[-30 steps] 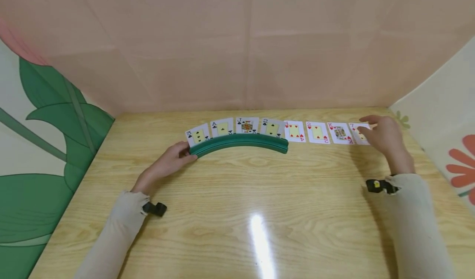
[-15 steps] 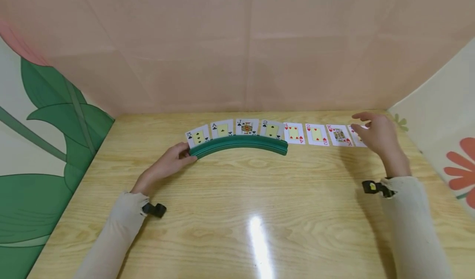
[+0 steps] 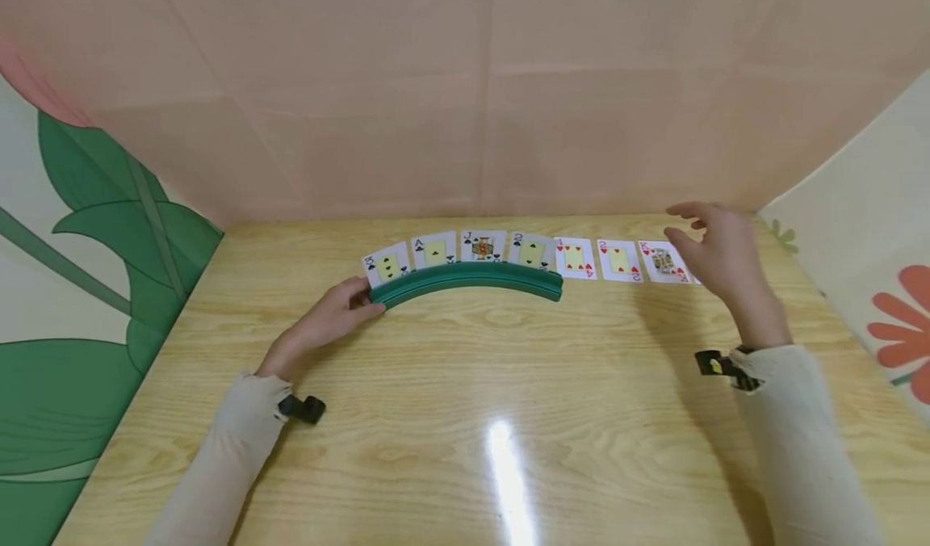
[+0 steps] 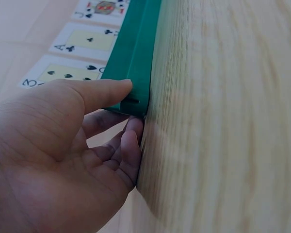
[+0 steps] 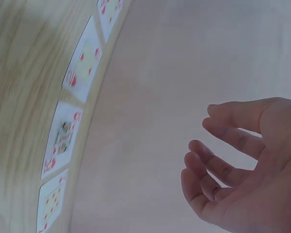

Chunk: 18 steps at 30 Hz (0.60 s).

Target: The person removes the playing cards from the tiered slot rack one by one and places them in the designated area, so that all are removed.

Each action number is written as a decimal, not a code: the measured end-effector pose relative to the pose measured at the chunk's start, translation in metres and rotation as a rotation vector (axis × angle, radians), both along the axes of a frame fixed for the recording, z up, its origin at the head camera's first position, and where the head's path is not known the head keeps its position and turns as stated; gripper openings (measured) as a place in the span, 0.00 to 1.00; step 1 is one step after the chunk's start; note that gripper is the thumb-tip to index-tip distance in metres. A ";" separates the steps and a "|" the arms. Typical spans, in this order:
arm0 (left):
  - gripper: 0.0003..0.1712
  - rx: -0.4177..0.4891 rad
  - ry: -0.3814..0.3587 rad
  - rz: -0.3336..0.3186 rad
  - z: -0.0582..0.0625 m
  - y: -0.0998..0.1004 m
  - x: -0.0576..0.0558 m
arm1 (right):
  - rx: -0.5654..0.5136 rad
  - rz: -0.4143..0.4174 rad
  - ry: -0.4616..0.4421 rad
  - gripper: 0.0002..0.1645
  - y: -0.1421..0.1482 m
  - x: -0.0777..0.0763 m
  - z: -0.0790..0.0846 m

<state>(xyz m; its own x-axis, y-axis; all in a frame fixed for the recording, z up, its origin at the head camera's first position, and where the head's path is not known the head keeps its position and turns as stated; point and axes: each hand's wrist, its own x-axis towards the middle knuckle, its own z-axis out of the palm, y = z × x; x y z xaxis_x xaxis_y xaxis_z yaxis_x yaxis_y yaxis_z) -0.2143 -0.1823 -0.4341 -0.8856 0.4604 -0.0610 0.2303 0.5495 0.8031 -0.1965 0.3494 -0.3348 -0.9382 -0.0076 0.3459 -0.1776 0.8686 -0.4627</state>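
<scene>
My left hand (image 3: 325, 317) pinches the left end of a curved green card holder (image 3: 465, 275), its thumb on the front face in the left wrist view. Four-suit details vary, but the holder bears a three of spades (image 3: 387, 266), an ace of clubs (image 3: 434, 249), a jack of spades (image 3: 483, 247) and a black two (image 3: 533, 251). Above the right end of a row of red cards hovers my right hand (image 3: 726, 259), fingers loosely bent and holding nothing. It mostly covers the last card in the head view; that heart card (image 5: 52, 201) shows in the right wrist view.
To the right of the holder lie a four of hearts (image 3: 577, 259), a two of hearts (image 3: 620, 261) and a king of hearts (image 3: 664, 262), face up on the wooden table (image 3: 407, 417). A pink backdrop (image 3: 487, 110) rises behind.
My right hand has moved left and lifted from the seven at the row's end, now hiding most of it. My left hand and the card holder have stayed put.
</scene>
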 end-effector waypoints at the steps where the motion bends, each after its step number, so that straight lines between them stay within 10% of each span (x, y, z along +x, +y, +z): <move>1: 0.25 0.000 0.000 -0.002 0.000 0.000 0.000 | -0.005 0.008 0.003 0.20 -0.003 0.001 0.001; 18: 0.26 -0.008 -0.016 0.003 0.004 0.001 0.002 | -0.070 0.237 0.140 0.15 -0.083 0.006 -0.009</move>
<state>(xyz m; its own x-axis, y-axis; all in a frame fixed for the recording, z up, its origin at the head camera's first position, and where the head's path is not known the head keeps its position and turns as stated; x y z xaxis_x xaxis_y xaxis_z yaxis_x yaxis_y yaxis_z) -0.2125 -0.1811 -0.4301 -0.8858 0.4574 -0.0786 0.2161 0.5563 0.8024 -0.1907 0.2660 -0.3441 -0.8562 -0.1922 0.4796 -0.4381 0.7622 -0.4766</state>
